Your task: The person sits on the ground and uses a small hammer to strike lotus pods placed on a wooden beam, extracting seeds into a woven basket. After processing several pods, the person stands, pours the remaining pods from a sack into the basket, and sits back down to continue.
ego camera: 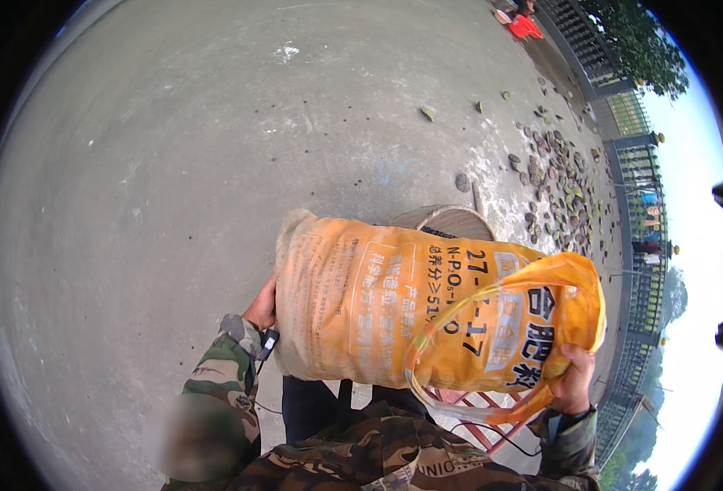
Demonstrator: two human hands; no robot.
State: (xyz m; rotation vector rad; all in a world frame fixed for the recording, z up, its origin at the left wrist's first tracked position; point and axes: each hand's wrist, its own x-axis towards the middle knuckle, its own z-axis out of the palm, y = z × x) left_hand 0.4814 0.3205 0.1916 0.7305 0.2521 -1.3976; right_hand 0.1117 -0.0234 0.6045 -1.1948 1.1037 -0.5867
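A full-looking orange woven fertiliser sack (pixel 361 301) with printed writing lies sideways across my front, off the ground. At its closed bottom end is my left hand (pixel 263 307), its fingers partly hidden behind the sack. My right hand (pixel 573 377) grips the bunched mouth end. A loose orange strip (pixel 419 362) loops from that end over the printed side. Just beyond the sack stands a round woven basket (pixel 475 224), partly covered by it. Small dark pieces (pixel 438 232) show inside the basket.
Brown and green seed heads, like lotus pods (pixel 558 166), lie scattered on the concrete ground (pixel 202 153). A red metal frame (pixel 484 439) is beneath the sack by my legs. An iron fence (pixel 640 166) with hung cloths runs along the right. A person sits near a red basin (pixel 526 27).
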